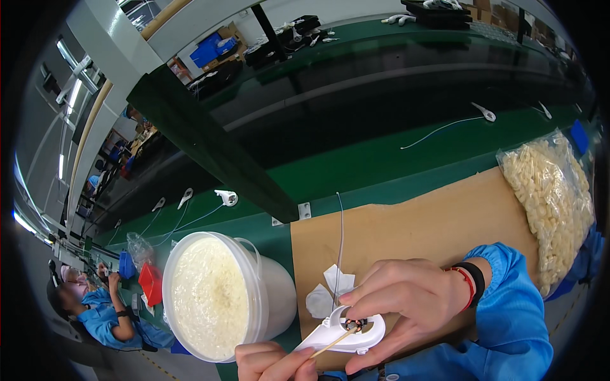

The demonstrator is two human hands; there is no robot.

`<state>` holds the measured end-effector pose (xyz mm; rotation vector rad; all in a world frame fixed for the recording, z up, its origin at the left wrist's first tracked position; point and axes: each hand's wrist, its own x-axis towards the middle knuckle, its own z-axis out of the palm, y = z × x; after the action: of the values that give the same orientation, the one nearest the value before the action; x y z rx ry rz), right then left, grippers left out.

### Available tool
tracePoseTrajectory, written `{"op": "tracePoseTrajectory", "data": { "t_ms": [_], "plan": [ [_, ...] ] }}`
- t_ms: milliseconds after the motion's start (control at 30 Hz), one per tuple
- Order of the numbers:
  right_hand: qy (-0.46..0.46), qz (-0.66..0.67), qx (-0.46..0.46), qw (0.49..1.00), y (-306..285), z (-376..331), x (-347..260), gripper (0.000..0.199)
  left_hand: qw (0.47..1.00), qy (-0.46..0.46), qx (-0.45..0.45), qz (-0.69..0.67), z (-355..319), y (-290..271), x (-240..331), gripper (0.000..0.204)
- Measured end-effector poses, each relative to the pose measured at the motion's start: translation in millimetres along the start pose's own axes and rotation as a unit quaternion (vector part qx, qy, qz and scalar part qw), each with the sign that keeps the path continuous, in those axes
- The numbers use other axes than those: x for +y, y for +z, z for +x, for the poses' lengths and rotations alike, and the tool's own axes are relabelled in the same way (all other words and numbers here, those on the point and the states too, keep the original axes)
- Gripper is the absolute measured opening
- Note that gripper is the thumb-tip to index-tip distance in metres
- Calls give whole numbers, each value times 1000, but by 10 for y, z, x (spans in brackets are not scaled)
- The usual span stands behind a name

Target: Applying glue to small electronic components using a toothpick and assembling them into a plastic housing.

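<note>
A white plastic housing (366,340), teardrop-shaped with a loop at its top, is held near the front edge by my right hand (406,295), its thumb below and fingers above. Inside its round opening sits a small dark part with copper-coloured bits (356,324). My left hand (274,363) pinches a thin wooden stick (332,343), the tip of which reaches that dark part. The left fingertips are beside the housing's narrow end. A thin grey-white cable (341,244) runs from the housing away across the bench. White paper or cloth pieces (319,301) lie just behind it.
A white bucket (273,298) filled with a pale, grainy mass stands left. Brown cardboard (413,222) covers the bench. At right is a clear bag of cream-coloured pieces (549,203). A green post (216,146) rises ahead. Similar white housings (227,197) lie beyond; a co-worker (105,311) sits left.
</note>
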<state>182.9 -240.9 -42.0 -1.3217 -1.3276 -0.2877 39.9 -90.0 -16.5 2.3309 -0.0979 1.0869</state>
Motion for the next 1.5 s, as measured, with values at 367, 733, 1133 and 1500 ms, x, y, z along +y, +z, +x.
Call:
{"op": "tracePoseTrajectory", "data": {
  "t_ms": [367, 733, 1133, 1500],
  "plan": [
    [-33, 29, 27, 999, 16, 13, 29, 61, 1000, 20, 23, 2, 14, 19, -6, 13],
    [10, -38, -4, 999, -160, 58, 179, 54, 998, 14, 69, 3, -55, -22, -39, 7],
    [484, -376, 340, 714, -2268, -1384, 3172, 69, 772, -478, -20, -418, -677, 803, -683, 9],
    [202, -169, -240, 935, 192, -822, 1005, 16, 841, -422, 28, -337, -684, 1069, -1005, 12]
  ]
}}
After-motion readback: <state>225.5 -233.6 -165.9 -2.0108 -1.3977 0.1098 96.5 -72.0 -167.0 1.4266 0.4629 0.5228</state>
